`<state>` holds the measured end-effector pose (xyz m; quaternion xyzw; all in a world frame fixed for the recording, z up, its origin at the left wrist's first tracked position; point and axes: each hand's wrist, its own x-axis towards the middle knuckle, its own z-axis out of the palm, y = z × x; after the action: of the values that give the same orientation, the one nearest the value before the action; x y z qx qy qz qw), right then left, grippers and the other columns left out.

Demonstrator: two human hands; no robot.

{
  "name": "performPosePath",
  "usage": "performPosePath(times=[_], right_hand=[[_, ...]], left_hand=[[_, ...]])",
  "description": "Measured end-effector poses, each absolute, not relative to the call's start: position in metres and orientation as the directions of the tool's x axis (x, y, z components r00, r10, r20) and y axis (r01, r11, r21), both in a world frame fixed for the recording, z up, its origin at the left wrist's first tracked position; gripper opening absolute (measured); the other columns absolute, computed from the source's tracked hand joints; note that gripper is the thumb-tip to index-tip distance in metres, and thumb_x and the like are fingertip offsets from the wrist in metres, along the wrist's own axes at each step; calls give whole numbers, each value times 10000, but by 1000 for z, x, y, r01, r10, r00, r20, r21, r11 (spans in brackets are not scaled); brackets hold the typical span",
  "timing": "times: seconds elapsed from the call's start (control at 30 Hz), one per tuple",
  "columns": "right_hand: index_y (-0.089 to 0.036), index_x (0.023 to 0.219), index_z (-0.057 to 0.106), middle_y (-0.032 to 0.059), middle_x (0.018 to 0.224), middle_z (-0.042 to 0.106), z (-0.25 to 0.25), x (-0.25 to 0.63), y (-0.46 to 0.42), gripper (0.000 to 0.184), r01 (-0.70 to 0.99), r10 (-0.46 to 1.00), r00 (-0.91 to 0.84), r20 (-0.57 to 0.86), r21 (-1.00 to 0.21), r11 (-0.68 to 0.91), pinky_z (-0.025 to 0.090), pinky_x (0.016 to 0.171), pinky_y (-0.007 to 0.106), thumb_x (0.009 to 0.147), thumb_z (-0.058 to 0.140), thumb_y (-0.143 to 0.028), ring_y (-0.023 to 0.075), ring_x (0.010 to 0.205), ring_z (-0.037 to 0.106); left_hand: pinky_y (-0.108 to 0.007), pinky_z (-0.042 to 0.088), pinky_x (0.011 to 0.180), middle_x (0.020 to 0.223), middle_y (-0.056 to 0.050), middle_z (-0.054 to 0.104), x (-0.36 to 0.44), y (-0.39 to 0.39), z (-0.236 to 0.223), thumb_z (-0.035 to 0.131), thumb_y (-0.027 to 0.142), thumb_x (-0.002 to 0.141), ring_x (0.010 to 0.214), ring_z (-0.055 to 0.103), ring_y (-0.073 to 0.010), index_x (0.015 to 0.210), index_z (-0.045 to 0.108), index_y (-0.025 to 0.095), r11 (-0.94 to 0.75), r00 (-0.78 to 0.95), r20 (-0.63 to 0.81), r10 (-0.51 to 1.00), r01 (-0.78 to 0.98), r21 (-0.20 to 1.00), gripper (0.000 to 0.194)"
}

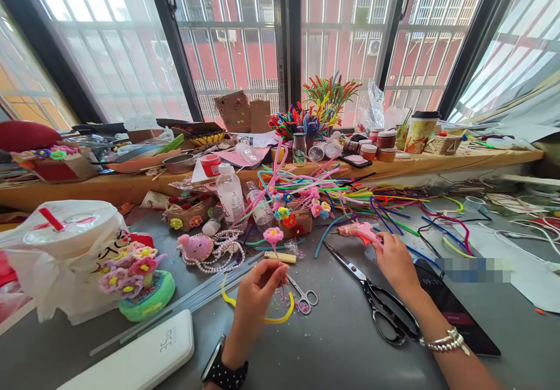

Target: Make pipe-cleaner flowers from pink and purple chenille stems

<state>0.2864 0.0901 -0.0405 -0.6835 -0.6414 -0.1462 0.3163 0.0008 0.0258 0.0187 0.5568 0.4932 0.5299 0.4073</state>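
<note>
Between thumb and fingers, my left hand [258, 296] pinches the stem of a pink pipe-cleaner flower [273, 236], which stands upright with a yellow centre. My right hand [396, 261] is closed on the back end of a pink hot glue gun [356, 232], whose nozzle points left. Beneath the right hand lie large black-handled scissors [371, 296], blades toward the upper left. Small silver scissors [305, 298] rest just right of my left hand. A yellow pipe cleaner [280, 320] curves on the table behind and beside my left wrist.
At left stand a bagged drink cup [65, 238], a fuzzy flower pot [146, 296] and a white power bank [144, 355]. Clear glue sticks [184, 299] lie alongside. A phone-like black tablet [459, 320] sits at right. Many pipe cleaners [341, 194] spread behind, below a crowded ledge.
</note>
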Motion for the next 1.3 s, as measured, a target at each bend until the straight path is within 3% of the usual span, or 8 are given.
performPosePath(times=[0.13, 0.5, 0.73, 0.93, 1.03, 1.3], right_hand=[[-134, 878, 497, 131, 788, 554, -49, 287, 93, 171, 972, 807, 149, 571, -233, -14, 397, 664, 370, 743, 396, -164, 262, 731, 520], [-118, 861, 509, 147, 783, 562, -50, 290, 90, 174, 955, 832, 177, 526, -295, -16, 400, 665, 391, 712, 440, -177, 281, 735, 530], [-154, 944, 467, 85, 884, 567, -33, 279, 87, 208, 887, 791, 119, 600, -423, 187, 436, 723, 311, 775, 367, -219, 189, 808, 540], [-165, 908, 485, 84, 857, 563, -23, 278, 82, 188, 759, 710, 211, 672, -570, 314, 424, 746, 370, 754, 393, -222, 201, 777, 532], [-166, 901, 487, 83, 854, 560, -23, 278, 82, 181, 740, 708, 227, 669, -591, 322, 429, 737, 370, 752, 397, -216, 199, 769, 531], [-160, 907, 491, 86, 858, 557, -24, 276, 82, 182, 741, 707, 200, 678, -577, 344, 427, 734, 381, 760, 405, -226, 205, 780, 524]], left_hand=[[-225, 462, 594, 675, -14, 598, -1, 26, 16, 595, 309, 669, 621, 564, -147, 683, 628, 181, -292, -58, 314, 948, 243, 925, 133], [-224, 455, 617, 773, -34, 581, -5, 31, 24, 554, 286, 711, 715, 549, -156, 763, 657, 184, -412, -124, 468, 875, 318, 854, 154], [-240, 458, 625, 754, -18, 626, 1, 38, 58, 559, 294, 705, 636, 575, -145, 778, 626, 199, -429, -200, 611, 766, 548, 718, 137], [-229, 450, 631, 698, -7, 654, 24, 84, 96, 544, 291, 720, 631, 601, -136, 723, 605, 179, -479, -123, 735, 667, 685, 549, 128], [-247, 442, 641, 750, -47, 668, 24, 121, 105, 525, 289, 731, 676, 606, -155, 767, 612, 147, -391, -23, 670, 742, 796, 461, 171], [-235, 440, 588, 641, -33, 665, 13, 172, 104, 592, 225, 667, 635, 607, -167, 653, 646, 130, -423, 237, 471, 850, 840, 341, 111]])
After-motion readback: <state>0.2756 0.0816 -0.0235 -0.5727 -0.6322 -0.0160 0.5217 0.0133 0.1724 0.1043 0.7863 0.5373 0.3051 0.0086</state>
